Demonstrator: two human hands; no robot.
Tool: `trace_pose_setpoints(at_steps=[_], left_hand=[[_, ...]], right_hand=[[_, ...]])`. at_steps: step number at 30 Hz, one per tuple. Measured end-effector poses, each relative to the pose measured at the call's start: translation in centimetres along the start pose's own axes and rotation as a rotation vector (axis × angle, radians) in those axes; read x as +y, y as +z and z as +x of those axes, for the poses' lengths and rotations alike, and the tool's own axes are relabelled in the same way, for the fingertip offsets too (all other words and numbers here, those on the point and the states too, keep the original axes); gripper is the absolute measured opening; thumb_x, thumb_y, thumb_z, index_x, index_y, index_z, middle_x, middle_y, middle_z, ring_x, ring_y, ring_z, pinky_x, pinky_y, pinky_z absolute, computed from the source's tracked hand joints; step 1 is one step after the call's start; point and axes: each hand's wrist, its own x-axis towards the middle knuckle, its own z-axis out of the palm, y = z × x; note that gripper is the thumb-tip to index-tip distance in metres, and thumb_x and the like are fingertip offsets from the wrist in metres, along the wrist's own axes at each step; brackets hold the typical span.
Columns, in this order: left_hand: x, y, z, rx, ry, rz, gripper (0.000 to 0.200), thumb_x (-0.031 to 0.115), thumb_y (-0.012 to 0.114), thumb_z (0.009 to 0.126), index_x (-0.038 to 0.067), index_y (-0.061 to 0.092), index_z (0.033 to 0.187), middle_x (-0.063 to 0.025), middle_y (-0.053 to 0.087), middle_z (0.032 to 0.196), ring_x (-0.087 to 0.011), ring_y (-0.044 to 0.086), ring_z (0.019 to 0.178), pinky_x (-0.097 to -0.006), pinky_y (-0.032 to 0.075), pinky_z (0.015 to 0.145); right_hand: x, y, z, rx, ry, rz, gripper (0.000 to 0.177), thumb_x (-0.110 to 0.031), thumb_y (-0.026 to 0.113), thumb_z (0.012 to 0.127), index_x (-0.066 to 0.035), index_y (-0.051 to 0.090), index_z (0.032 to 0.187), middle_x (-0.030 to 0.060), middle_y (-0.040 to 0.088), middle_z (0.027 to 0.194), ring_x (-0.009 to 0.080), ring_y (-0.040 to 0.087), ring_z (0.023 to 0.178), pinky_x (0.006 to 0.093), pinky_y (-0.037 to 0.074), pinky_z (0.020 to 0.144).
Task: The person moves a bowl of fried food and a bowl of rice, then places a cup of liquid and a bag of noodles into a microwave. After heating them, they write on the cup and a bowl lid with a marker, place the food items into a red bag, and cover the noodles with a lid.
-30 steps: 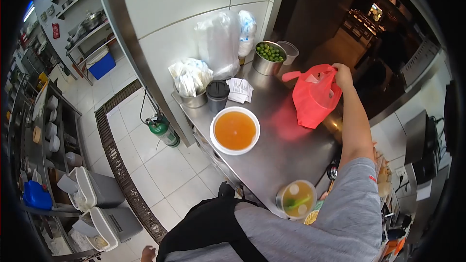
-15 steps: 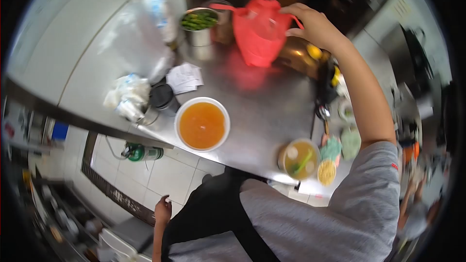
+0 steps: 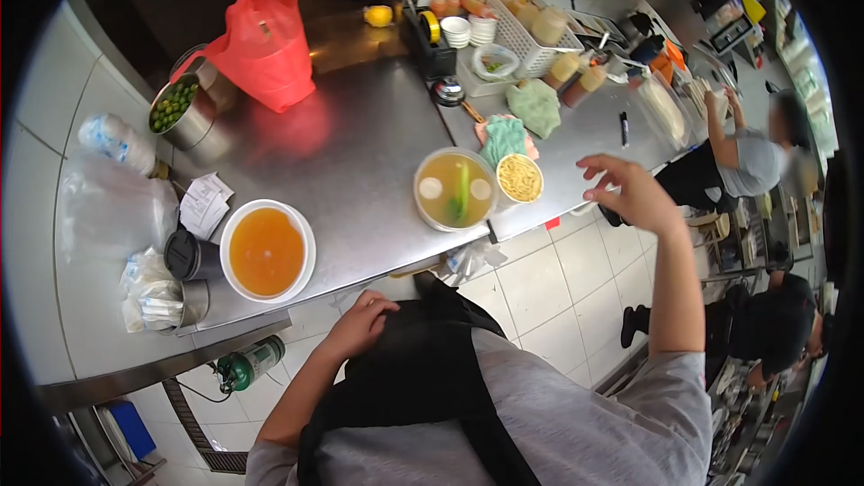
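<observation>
My right hand is in the air beyond the counter's front edge, empty, with fingers apart. Nearest to it are a small bowl of noodles and a round tub of clear soup with a green vegetable and pale round pieces. My left hand hangs by the black apron, fingers loosely bent and nothing visible in them. Left of the soup stands a white bowl of orange broth. A red plastic bag stands upright at the back of the counter, away from both hands.
At the left are a metal pot of green limes, paper slips and a black-lidded cup. Folded cloths, sauce bottles and a white basket line the right. Two people are farther right.
My right hand has let go of the red bag and swung across to the right of the noodles. My left hand has come up to the apron. The view has turned right.
</observation>
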Motion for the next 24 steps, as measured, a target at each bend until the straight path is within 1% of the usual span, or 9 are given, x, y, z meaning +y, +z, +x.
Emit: trace_pose_setpoints(at_steps=[5,7,9,10,12,15,17,20,24], left_hand=[[4.1,1.8,5.9,-0.027,-0.017,-0.097,0.028,0.003,0.058,0.088,0.010,0.061,0.115,-0.0114,0.055,0.112,-0.0242,0.060,0.098,-0.0344,0.050,0.083],[4.9,3.1,7.9,-0.121,-0.093,-0.200,0.033,0.005,0.060,0.088,0.011,0.061,0.121,-0.0110,0.055,0.122,-0.0208,0.061,0.101,-0.0333,0.051,0.085],[5.1,5.0,10.2,-0.122,-0.080,-0.221,0.037,0.006,0.060,0.089,0.011,0.058,0.127,-0.0127,0.052,0.128,-0.0211,0.062,0.103,-0.0335,0.051,0.086],[5.5,5.9,11.5,-0.131,-0.059,-0.248,0.042,0.007,0.060,0.090,0.010,0.055,0.132,-0.0143,0.050,0.133,-0.0214,0.062,0.105,-0.0337,0.052,0.088],[7.4,7.8,14.2,-0.049,-0.059,-0.285,0.049,0.007,0.060,0.091,0.009,0.048,0.138,-0.0162,0.046,0.137,-0.0224,0.062,0.106,-0.0337,0.052,0.089],[9.5,10.7,18.6,0.080,-0.096,-0.328,0.065,0.004,0.060,0.091,0.007,0.031,0.149,-0.0183,0.036,0.146,-0.0237,0.061,0.111,-0.0332,0.053,0.089],[9.8,12.5,21.3,0.164,-0.139,-0.309,0.083,-0.001,0.062,0.089,0.006,0.011,0.154,-0.0201,0.025,0.153,-0.0231,0.062,0.111,-0.0313,0.054,0.086],[10.6,14.7,24.1,0.324,-0.180,-0.390,0.087,0.005,0.066,0.087,0.004,0.011,0.154,-0.0245,0.032,0.145,-0.0251,0.063,0.104,-0.0334,0.055,0.085],[13.0,15.7,27.2,0.473,-0.263,-0.388,0.093,0.002,0.068,0.084,0.003,0.006,0.154,-0.0221,0.034,0.139,-0.0235,0.064,0.100,-0.0312,0.056,0.081]], right_hand=[[9.0,8.1,-1.4,0.031,0.084,0.160,0.065,-0.016,0.081,0.076,-0.011,0.053,0.133,0.0099,0.063,0.114,0.0194,0.062,0.085,0.0329,0.053,0.075],[12.5,12.2,0.4,0.015,0.123,0.240,0.071,-0.018,0.083,0.076,-0.008,0.046,0.136,0.0116,0.063,0.111,0.0199,0.063,0.081,0.0335,0.053,0.074],[14.4,15.6,2.7,0.092,0.154,0.339,0.060,-0.016,0.081,0.077,-0.002,0.049,0.125,0.0117,0.064,0.098,0.0181,0.064,0.074,0.0325,0.052,0.068],[15.4,17.1,4.0,0.053,0.251,0.562,0.050,-0.017,0.079,0.081,0.000,0.052,0.120,0.0089,0.066,0.091,0.0151,0.064,0.074,0.0294,0.051,0.066],[16.9,18.5,5.5,-0.170,0.258,0.889,0.037,-0.023,0.073,0.087,-0.001,0.059,0.113,0.0050,0.066,0.084,0.0108,0.061,0.069,0.0249,0.049,0.062],[16.8,16.6,6.2,-0.412,0.143,1.004,0.027,-0.027,0.061,0.096,-0.003,0.068,0.107,0.0016,0.065,0.077,0.0062,0.052,0.060,0.0225,0.044,0.055],[16.7,14.8,7.0,-0.453,0.085,1.030,0.026,-0.025,0.059,0.097,-0.004,0.068,0.108,0.0011,0.065,0.078,0.0060,0.052,0.059,0.0219,0.043,0.055],[16.2,12.5,8.7,-0.483,0.040,1.041,0.025,-0.022,0.056,0.097,-0.004,0.068,0.110,-0.0005,0.063,0.074,0.0055,0.049,0.056,0.0200,0.042,0.053],[17.2,12.2,10.4,-0.297,-0.144,0.694,0.026,-0.025,0.059,0.095,-0.002,0.068,0.105,-0.0015,0.058,0.062,0.0087,0.046,0.051,0.0251,0.042,0.052]])
